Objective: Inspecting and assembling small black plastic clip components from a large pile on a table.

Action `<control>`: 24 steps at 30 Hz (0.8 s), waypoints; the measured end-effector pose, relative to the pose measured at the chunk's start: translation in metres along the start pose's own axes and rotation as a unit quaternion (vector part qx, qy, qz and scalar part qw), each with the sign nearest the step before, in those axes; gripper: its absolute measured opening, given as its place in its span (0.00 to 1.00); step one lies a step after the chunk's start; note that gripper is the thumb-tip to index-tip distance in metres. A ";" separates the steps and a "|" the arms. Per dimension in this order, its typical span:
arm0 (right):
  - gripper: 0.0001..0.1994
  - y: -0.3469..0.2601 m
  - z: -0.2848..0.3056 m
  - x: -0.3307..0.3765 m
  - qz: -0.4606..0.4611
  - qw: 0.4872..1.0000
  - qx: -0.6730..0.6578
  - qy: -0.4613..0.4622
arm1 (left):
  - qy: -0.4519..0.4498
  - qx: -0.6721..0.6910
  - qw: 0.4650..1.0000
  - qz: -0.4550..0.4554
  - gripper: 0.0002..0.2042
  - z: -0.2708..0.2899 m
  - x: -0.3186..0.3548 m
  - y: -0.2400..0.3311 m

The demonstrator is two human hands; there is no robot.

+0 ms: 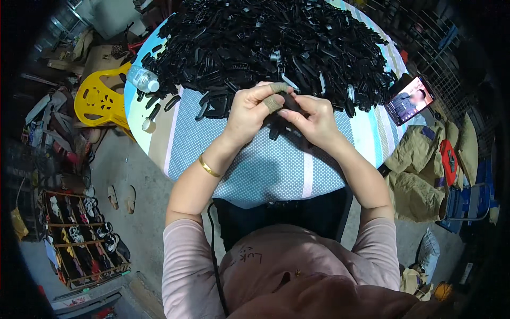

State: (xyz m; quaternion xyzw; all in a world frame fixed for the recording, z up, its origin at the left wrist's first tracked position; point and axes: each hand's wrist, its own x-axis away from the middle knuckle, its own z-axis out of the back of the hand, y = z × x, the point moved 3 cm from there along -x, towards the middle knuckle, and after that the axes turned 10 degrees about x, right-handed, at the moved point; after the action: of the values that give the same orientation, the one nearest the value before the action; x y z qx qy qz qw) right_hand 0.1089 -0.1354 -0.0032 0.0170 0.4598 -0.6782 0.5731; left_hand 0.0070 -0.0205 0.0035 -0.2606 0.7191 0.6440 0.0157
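Observation:
Over the near part of a round table, my left hand (247, 112) and my right hand (319, 122) meet with fingers pinched around a small black piece (290, 104). Fingers hide much of it, so its exact kind cannot be made out. Cloth-like wraps cover the thumb and index finger of my left hand. Just beyond both hands rises a wide heap of black plastic parts (265, 48), many long and narrow, a few with silvery bits. Below my hands, another black part (275, 132) lies on the patterned tablecloth (212, 159).
At the table's left edge lie a clear bottle (141, 78) and a small round pale object (149, 126). A lit phone (409, 101) leans at the right edge. Around the table are a yellow plastic chair (94, 100), a shoe rack (79, 236) and brown sacks (417, 186).

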 end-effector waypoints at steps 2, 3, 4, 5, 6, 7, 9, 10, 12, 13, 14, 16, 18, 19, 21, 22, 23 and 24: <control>0.16 0.005 0.004 -0.005 -0.042 0.995 0.000 -0.092 | 0.003 -0.003 1.000 0.014 0.12 0.001 -0.003 0.000; 0.17 0.008 0.008 -0.007 -0.041 0.989 -0.050 -0.131 | 0.005 0.033 0.998 0.060 0.12 0.002 -0.005 0.001; 0.18 0.012 0.012 -0.008 -0.040 0.980 -0.100 -0.168 | 0.007 0.068 0.992 0.106 0.12 0.002 -0.006 0.004; 0.19 0.016 0.017 -0.009 -0.026 0.966 -0.136 -0.218 | -0.033 -0.021 0.991 0.127 0.12 0.002 -0.004 0.012; 0.16 0.018 0.028 -0.007 -0.055 0.968 -0.108 -0.219 | -0.068 -0.028 0.989 0.125 0.13 -0.007 -0.001 0.018; 0.15 0.025 0.036 -0.007 -0.035 0.973 -0.036 -0.223 | -0.108 -0.104 0.974 0.172 0.13 -0.011 0.004 0.016; 0.12 0.033 0.047 -0.005 -0.037 0.972 0.063 -0.225 | -0.178 -0.242 0.927 0.222 0.12 -0.026 0.012 0.014; 0.12 0.034 0.049 -0.004 -0.040 0.972 0.064 -0.224 | -0.217 -0.240 0.923 0.208 0.11 -0.028 0.016 0.005; 0.14 0.031 0.048 0.000 0.026 0.953 0.065 -0.295 | -0.229 -0.333 0.905 0.130 0.14 -0.030 0.018 0.001; 0.16 0.030 0.047 0.005 0.050 0.946 0.073 -0.313 | -0.183 -0.380 0.905 0.047 0.16 -0.028 0.018 0.003; 0.15 0.019 0.046 0.006 0.015 0.930 0.145 -0.337 | -0.135 -0.423 0.895 -0.036 0.18 -0.024 0.020 0.006; 0.14 0.017 0.034 0.012 0.052 0.927 0.201 -0.313 | -0.089 -0.447 0.888 0.057 0.17 -0.016 0.021 0.001; 0.13 0.017 0.032 0.012 0.058 0.928 0.219 -0.295 | -0.129 -0.489 0.863 0.005 0.16 -0.019 0.024 -0.011; 0.12 0.017 0.032 0.011 0.065 0.929 0.235 -0.277 | -0.120 -0.465 0.877 -0.020 0.17 -0.020 0.024 -0.013; 0.11 0.025 0.033 0.005 0.066 0.949 0.172 -0.257 | -0.108 -0.451 0.886 -0.011 0.18 -0.014 0.020 -0.015; 0.11 0.029 0.034 0.001 0.066 0.963 0.109 -0.236 | -0.097 -0.436 0.895 -0.003 0.18 -0.011 0.018 -0.015; 0.09 0.031 0.037 -0.004 0.091 0.976 0.094 -0.172 | -0.075 -0.411 0.908 0.026 0.19 -0.012 0.014 -0.009; 0.07 0.035 0.038 -0.006 0.017 0.986 0.070 -0.148 | -0.040 -0.418 0.906 0.056 0.18 -0.015 0.009 0.002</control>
State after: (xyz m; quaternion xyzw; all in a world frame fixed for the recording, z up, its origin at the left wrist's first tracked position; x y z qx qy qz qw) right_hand 0.1577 -0.1527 0.0015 -0.0361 0.3213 -0.6939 0.6435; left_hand 0.0030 -0.0379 0.0048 -0.1768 0.3958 0.8953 -0.1023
